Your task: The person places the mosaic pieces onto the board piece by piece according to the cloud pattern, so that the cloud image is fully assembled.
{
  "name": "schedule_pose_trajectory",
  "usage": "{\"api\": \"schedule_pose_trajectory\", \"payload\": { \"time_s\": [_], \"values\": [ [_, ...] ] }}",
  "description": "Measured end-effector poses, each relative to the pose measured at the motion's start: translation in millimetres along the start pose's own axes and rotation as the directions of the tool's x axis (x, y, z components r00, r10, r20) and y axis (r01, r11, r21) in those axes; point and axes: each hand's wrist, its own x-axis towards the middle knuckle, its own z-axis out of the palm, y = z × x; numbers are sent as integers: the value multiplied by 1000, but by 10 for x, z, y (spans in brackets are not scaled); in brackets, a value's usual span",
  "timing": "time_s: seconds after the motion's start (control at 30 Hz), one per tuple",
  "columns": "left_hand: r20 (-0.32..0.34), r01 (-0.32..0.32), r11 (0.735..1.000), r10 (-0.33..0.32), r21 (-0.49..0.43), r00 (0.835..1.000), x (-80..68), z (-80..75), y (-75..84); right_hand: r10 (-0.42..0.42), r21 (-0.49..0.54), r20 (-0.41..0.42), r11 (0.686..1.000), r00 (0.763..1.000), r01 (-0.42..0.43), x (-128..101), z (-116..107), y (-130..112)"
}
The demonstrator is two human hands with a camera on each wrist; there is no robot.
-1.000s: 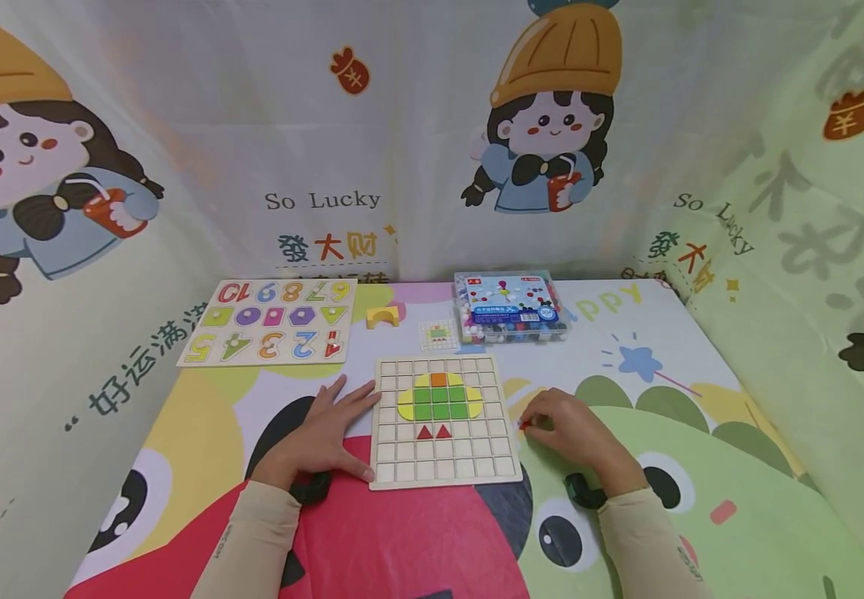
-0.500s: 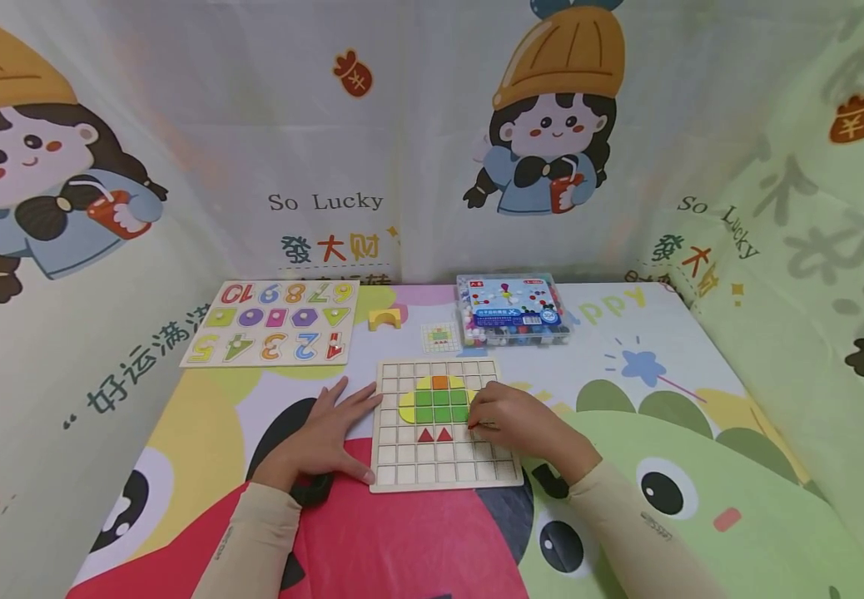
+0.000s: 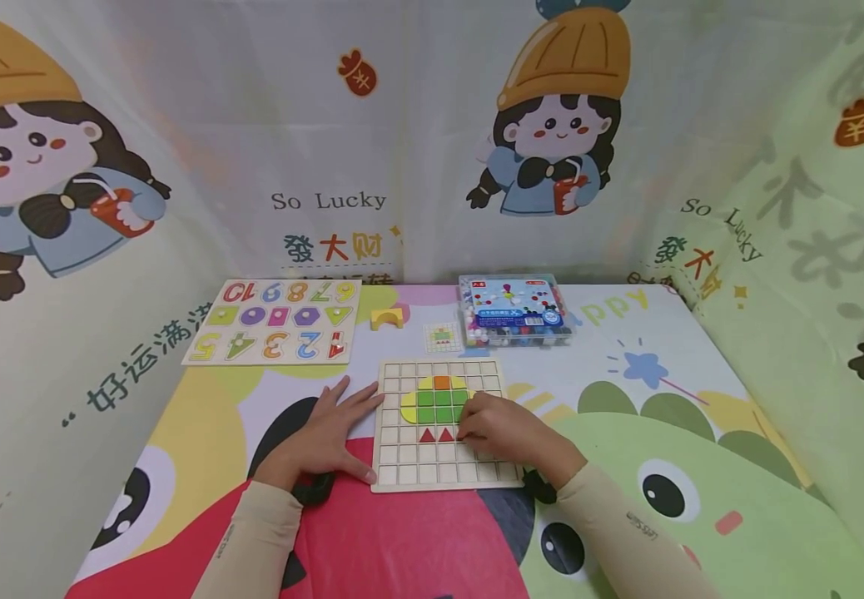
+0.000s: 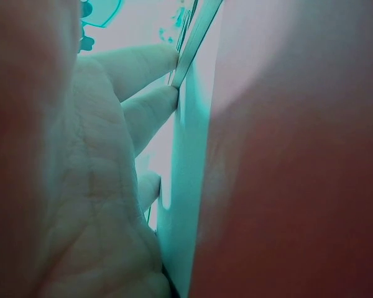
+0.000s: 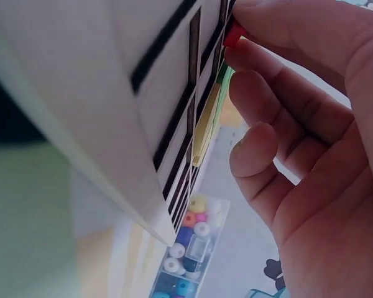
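Observation:
A wooden grid board [image 3: 408,475] lies on the table with green square tiles [image 3: 434,406], an orange square tile [image 3: 442,383] and rounded yellow tiles [image 3: 409,409] set in its cells. Two red triangle tiles [image 3: 428,436] sit in a row beneath them. My left hand [image 3: 320,441] is spread out flat, its fingertips and thumb at the board's left edge. Over the right part of the board, my right hand [image 3: 510,430] pinches a red tile [image 5: 234,33] between thumb and index finger, just right of the two triangles. The head view hides that tile behind the fingers.
Behind the board lie a small pattern card [image 3: 443,338], a yellow arch block [image 3: 387,319] and a clear box of beads [image 3: 516,310]. A number puzzle board [image 3: 275,323] is at the back left. Printed cloth walls enclose the table's back and sides.
My right hand has moved left from beside the board to over its right part, carrying the red tile. The left hand stays at the left edge.

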Motion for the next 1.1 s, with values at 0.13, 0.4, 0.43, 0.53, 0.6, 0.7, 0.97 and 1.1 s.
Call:
{"api": "schedule_pose_trajectory", "payload": {
  "time_s": [0.13, 0.4, 0.43, 0.53, 0.6, 0.7, 0.97, 1.1],
  "values": [
    [0, 0, 1000, 0, 4, 1000, -7, 6, -17, -18, 15, -3, 1000, 1000, 18, -5, -16, -12],
    [-7, -7, 1000, 7, 4, 1000, -11, 10, -28, 26, 34, 22, 999, 999, -26, 8, -31, -25],
    [-7, -8, 1000, 8, 2, 1000, -10, 10, -27, 40, 38, 28, 998, 999, -41, 12, -30, -26],
    [-6, -13, 1000, 13, 10, 1000, -6, 11, -29, 79, 49, 48, 996, 996, -81, 21, -29, -34],
    [-6, -16, 1000, 16, 13, 1000, -1, 9, -26, 103, 59, 61, 993, 993, -107, 23, -29, -42],
    [-7, -14, 1000, 14, 12, 1000, 3, 6, -21, 124, 70, 68, 989, 990, -129, 24, -31, -52],
    [1, 0, 1000, 0, 9, 1000, -2, 6, -4, 127, 88, 62, 987, 990, -132, 7, -14, -54],
    [1, 1, 1000, -1, 4, 1000, -13, 10, 3, 144, 108, 58, 983, 988, -150, -20, -27, -65]
  ]
}}
